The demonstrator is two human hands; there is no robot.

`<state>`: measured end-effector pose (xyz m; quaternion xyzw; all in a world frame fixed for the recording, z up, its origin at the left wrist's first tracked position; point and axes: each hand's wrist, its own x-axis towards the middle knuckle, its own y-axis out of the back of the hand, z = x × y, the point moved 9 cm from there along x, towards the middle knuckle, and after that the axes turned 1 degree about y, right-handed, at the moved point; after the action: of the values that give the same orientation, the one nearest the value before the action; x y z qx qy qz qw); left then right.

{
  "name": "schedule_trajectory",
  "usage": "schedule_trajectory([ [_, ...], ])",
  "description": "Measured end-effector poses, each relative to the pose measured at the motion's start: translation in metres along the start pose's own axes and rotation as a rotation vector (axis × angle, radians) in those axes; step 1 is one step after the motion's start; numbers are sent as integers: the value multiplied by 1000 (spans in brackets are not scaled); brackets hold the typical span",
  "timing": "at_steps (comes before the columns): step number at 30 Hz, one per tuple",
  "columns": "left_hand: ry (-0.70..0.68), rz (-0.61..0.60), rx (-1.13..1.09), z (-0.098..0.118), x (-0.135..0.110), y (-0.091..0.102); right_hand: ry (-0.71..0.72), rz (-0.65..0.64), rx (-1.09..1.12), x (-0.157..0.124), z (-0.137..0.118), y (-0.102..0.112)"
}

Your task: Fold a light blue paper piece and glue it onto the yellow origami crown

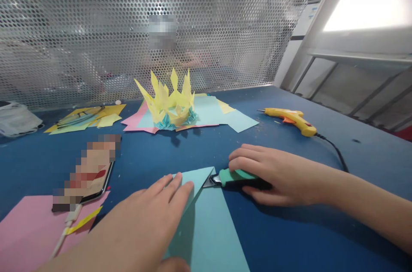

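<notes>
A light blue sheet of paper [212,229] lies in front of me, with a folded flap along its left side. My left hand [151,212] rests on that flap, fingers stretched out and pressing it down. In my right hand [257,169] is a utility knife [238,177] with a green and black handle, fingers wrapped round it. Its metal blade end sits at the fold, near the paper's far corner. Part of the sheet is hidden under my left hand and forearm.
A yellow paper crown [174,100] stands on coloured sheets at the back. To the right lies a yellow glue gun [291,119] with a black cord. A phone [93,173] with a white cable is at left, by pink paper [25,225]. Glasses [80,116] lie further back.
</notes>
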<state>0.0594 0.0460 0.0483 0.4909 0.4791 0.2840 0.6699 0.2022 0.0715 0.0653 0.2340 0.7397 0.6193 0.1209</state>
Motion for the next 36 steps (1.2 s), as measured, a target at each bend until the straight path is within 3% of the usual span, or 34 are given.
schedule_trajectory([
  [7, 41, 50, 43, 5, -6, 9, -266, -36, 100, -3, 20, 1],
  [12, 126, -110, -7, 8, -2, 9, -308, -67, 78, -2, 25, -3],
  [18, 228, -97, -37, 8, -3, 19, -363, -88, 27, -8, 21, -6],
  [21, 195, -96, -12, 7, -3, 15, -402, -121, 40, -10, 18, -12],
  [27, -12, -94, 85, 13, 1, 2, -427, -115, 33, -9, 13, -16],
  [31, -27, -118, 104, 10, 2, -5, -438, -92, 33, -8, 9, -14],
  [36, -56, -57, 98, 10, 1, -3, -426, -69, 1, -9, 2, -15],
])
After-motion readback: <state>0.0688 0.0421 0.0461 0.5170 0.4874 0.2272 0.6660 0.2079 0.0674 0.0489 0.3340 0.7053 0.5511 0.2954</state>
